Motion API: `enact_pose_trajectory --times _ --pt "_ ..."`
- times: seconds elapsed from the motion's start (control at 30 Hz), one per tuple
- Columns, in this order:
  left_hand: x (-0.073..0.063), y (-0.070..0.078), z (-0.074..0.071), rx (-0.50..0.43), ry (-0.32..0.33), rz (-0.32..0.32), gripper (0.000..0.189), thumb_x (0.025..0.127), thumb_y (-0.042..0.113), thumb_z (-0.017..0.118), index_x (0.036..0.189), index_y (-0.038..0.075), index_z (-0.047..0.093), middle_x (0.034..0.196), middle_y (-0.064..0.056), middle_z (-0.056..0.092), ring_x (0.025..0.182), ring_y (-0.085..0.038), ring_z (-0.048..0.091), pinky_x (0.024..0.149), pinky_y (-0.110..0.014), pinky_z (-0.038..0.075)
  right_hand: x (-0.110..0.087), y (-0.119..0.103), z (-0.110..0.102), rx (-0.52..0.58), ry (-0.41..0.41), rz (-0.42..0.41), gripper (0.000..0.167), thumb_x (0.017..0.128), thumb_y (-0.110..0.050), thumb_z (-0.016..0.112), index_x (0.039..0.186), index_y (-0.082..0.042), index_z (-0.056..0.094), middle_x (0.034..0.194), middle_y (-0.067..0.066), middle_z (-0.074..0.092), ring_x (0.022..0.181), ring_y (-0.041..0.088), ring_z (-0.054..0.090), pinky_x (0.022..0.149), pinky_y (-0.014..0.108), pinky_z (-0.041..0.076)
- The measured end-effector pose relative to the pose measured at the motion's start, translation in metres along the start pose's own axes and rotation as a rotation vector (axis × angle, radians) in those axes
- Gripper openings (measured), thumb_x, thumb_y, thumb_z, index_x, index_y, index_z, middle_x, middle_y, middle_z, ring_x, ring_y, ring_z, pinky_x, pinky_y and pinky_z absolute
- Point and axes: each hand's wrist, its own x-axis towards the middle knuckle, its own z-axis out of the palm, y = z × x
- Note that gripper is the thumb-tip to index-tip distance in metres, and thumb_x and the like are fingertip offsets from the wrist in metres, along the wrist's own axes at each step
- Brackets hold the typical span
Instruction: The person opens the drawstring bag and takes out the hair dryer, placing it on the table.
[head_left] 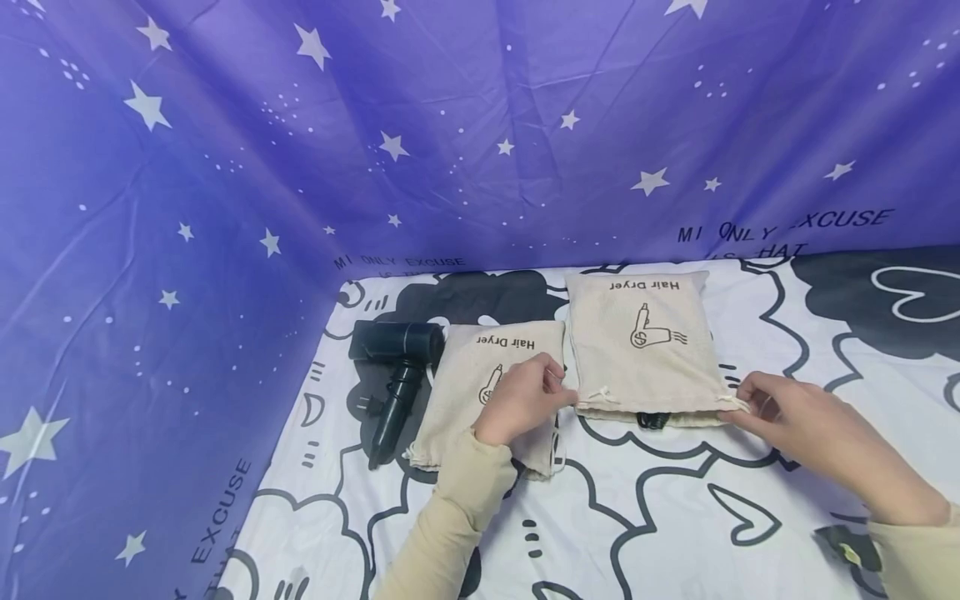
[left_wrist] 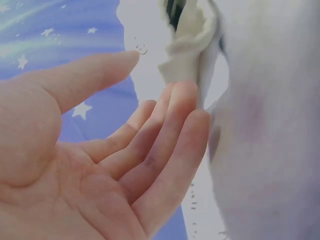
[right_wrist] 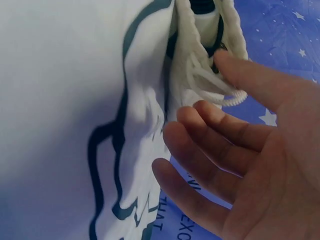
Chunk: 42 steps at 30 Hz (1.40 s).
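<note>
Two cream drawstring bags printed "Hair Dryer" lie flat in the head view. The right bag [head_left: 675, 375] has its mouth toward me, with something black [head_left: 652, 421] showing inside. My left hand [head_left: 525, 398] passes over the left bag [head_left: 453, 429], fingertips at the right bag's near left corner. In the left wrist view its thumb and fingers are apart, with nothing between them. By the near right corner is my right hand [head_left: 798, 421], its fingers loosely bent and apart beside the white drawstring loop [right_wrist: 232, 97]. Whether its thumb touches the bag cannot be told.
A dark hair dryer [head_left: 401, 342] lies left of the left bag, its plug beside the handle. The white cloth [head_left: 570, 542] has black cartoon drawings. Purple star-printed curtains [head_left: 450, 167] rise behind and at left. A small dark item [head_left: 847, 546] sits near the right sleeve.
</note>
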Motion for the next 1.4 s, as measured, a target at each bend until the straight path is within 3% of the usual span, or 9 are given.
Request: enact_pose_trajectory --times 0.27,0.43,0.67,0.83,0.97,1.13,1.37,1.4 --pt "0.023 0.006 -0.018 0.098 0.058 0.019 0.023 0.093 0.024 0.066 0.107 0.006 0.064 0.086 0.002 0.066 0.072 -0.009 0.057 0.071 -0.023 0.046 -0.004 0.0 -0.001 0.037 0.014 -0.009 0.032 0.082 -0.045 0.078 0.09 -0.018 0.062 0.076 -0.009 0.057 0.068 -0.003 0.049 0.061 0.031 0.04" --pt "0.032 0.014 -0.031 0.135 0.086 0.022 0.024 0.094 0.026 0.065 0.108 0.006 0.065 0.089 0.0 0.069 0.073 -0.01 0.06 0.071 -0.025 0.048 -0.002 0.0 -0.002 0.064 -0.003 0.017 0.031 0.085 -0.045 0.075 0.092 -0.017 0.064 0.078 -0.008 0.06 0.068 -0.002 0.051 0.061 0.033 0.041" --pt "0.035 0.03 -0.047 0.196 0.11 0.013 0.025 0.095 0.03 0.065 0.109 0.009 0.065 0.089 0.003 0.068 0.074 -0.01 0.06 0.071 -0.026 0.048 -0.002 0.002 -0.007 0.032 0.01 0.012 0.03 0.086 -0.045 0.074 0.09 -0.017 0.063 0.076 -0.008 0.06 0.067 0.0 0.05 0.058 0.03 0.04" --pt "0.044 0.034 -0.056 0.209 0.118 0.014 0.024 0.095 0.029 0.066 0.107 0.008 0.065 0.087 0.002 0.068 0.072 -0.011 0.061 0.069 -0.027 0.048 -0.001 0.001 -0.007 0.036 -0.011 0.024 0.029 0.088 -0.045 0.072 0.09 -0.017 0.065 0.076 -0.007 0.061 0.069 0.006 0.053 0.059 0.031 0.041" --pt "0.057 0.033 -0.06 0.205 0.123 -0.008 0.023 0.095 0.028 0.066 0.106 0.008 0.065 0.088 0.001 0.068 0.072 -0.012 0.062 0.068 -0.027 0.048 -0.002 0.003 -0.006 0.03 -0.068 0.03 0.034 0.095 -0.046 0.062 0.096 -0.013 0.07 0.08 -0.005 0.066 0.075 0.015 0.06 0.066 0.044 0.048" --pt "0.074 0.031 -0.059 0.212 0.144 -0.024 0.02 0.096 0.027 0.065 0.104 0.009 0.065 0.093 0.0 0.068 0.077 -0.013 0.062 0.072 -0.028 0.049 -0.003 0.004 -0.002 0.014 -0.106 0.032 0.039 0.1 -0.046 0.053 0.1 -0.013 0.073 0.075 -0.008 0.064 0.071 0.014 0.055 0.07 0.049 0.047" --pt "0.094 0.033 -0.052 0.284 0.144 -0.041 0.022 0.099 0.025 0.059 0.11 0.007 0.065 0.095 -0.003 0.069 0.074 -0.016 0.059 0.073 -0.033 0.05 -0.003 0.005 0.005 0.055 -0.076 0.009 0.038 0.095 -0.048 0.061 0.104 -0.014 0.075 0.093 0.003 0.074 0.091 0.033 0.069 0.079 0.059 0.048" --pt "0.097 0.033 -0.051 0.282 0.139 -0.044 0.023 0.1 0.026 0.057 0.111 0.007 0.064 0.095 -0.005 0.068 0.072 -0.015 0.058 0.072 -0.033 0.05 -0.002 0.005 0.006 0.056 -0.076 0.009 0.037 0.095 -0.049 0.061 0.103 -0.015 0.075 0.093 0.002 0.074 0.089 0.03 0.068 0.078 0.058 0.049"
